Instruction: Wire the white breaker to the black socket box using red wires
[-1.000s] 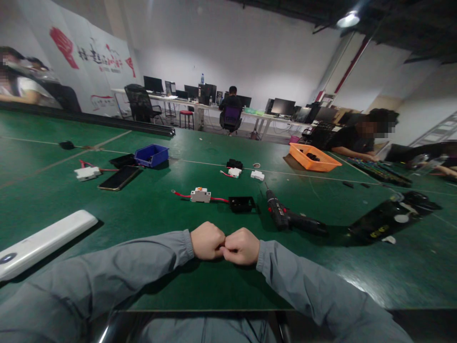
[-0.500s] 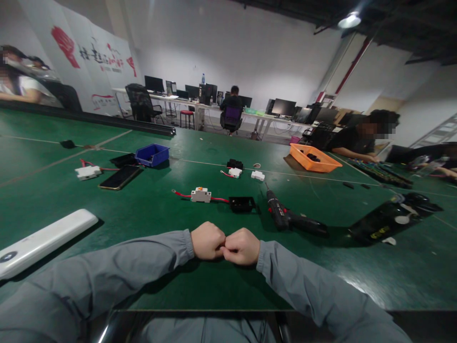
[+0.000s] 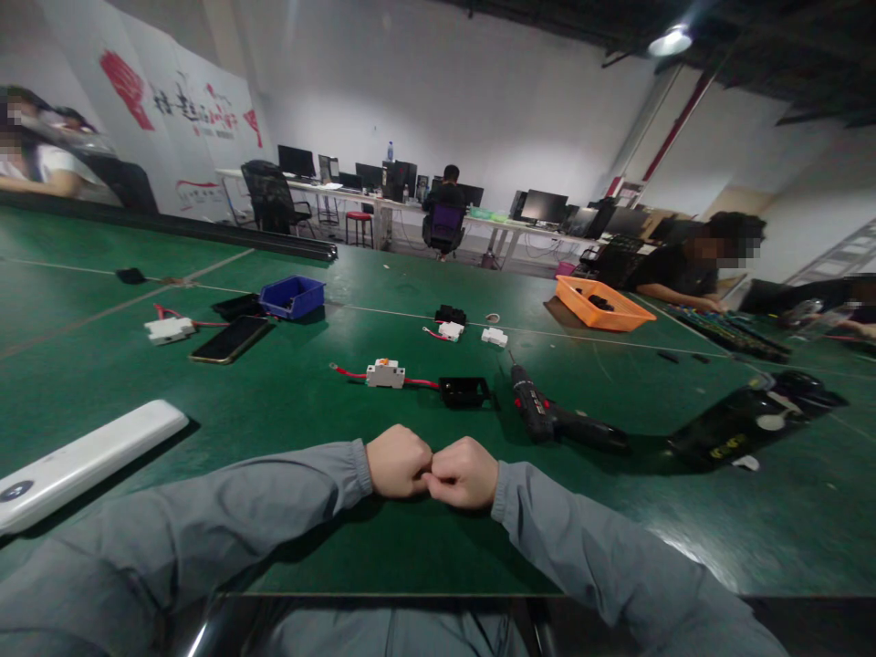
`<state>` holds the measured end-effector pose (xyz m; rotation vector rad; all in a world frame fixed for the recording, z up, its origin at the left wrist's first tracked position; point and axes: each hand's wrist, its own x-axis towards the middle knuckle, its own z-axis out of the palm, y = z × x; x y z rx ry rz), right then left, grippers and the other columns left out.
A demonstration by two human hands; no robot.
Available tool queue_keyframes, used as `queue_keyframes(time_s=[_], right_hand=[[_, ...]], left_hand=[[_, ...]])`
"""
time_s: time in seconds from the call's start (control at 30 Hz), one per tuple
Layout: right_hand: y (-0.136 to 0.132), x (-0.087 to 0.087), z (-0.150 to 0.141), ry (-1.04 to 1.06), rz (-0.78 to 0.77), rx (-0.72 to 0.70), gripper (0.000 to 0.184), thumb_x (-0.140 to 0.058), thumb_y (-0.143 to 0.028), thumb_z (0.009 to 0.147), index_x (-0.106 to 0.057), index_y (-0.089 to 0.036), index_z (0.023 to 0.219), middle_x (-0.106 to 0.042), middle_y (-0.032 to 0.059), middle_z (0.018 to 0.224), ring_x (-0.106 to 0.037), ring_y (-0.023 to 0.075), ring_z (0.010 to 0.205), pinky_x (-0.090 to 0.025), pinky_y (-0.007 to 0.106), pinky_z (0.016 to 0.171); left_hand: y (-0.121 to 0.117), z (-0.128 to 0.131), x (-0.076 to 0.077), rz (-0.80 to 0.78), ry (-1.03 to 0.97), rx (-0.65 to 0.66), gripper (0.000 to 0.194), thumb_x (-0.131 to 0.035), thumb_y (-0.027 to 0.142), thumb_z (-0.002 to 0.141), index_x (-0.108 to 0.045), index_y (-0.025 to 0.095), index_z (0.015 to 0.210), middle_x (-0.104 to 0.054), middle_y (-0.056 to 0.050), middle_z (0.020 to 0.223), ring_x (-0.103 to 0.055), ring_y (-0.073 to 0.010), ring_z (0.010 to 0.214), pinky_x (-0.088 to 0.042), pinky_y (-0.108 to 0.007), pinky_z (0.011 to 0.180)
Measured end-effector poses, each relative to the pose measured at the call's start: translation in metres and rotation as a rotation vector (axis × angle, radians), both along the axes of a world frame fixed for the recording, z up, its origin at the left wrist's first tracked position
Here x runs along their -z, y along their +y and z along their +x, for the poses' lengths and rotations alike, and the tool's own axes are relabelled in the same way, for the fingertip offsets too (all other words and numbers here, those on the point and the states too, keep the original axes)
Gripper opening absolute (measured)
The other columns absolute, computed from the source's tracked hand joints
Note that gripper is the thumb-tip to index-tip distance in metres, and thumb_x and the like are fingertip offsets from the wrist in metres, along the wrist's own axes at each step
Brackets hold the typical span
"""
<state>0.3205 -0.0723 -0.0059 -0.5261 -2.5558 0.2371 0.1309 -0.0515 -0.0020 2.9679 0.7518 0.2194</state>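
My left hand (image 3: 398, 463) and my right hand (image 3: 465, 473) rest on the green table (image 3: 287, 392) near its front edge, both curled into fists. Their knuckles and thumbs touch each other, and nothing shows in either one. Just beyond them lies a white circuit breaker (image 3: 385, 373) with red wires and an orange switch. Its right wire runs to a small black open box (image 3: 464, 391). A black cordless screwdriver (image 3: 540, 411) lies to the right of that box, its bit pointing away from me.
Left are a white oblong device (image 3: 96, 461), a phone (image 3: 231, 339), a wired white breaker (image 3: 169, 330) and a blue bin (image 3: 293, 297). Two white modules (image 3: 450, 331) lie farther back. An orange basket (image 3: 602, 308) and a black bottle (image 3: 753, 420) are right. Other people sit around.
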Motion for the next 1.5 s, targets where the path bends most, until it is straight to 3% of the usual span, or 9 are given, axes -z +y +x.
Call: queue_keyframes(time_s=[1.5], right_hand=[[0.001,0.0044,0.0019,0.002,-0.004,-0.003,0.038,-0.05,-0.025,0.091,-0.045,-0.02,0.053,-0.054,-0.0016,0.054,-0.047,0.0098,0.049,-0.029,0.027,0.051]], left_hand=[[-0.0008,0.0001,-0.0019,-0.013,-0.001,-0.016,0.024,-0.058,0.035,0.077,-0.063,0.019,0.06,-0.069,-0.008,0.065,-0.064,-0.02,0.057,-0.04,-0.028,0.051]])
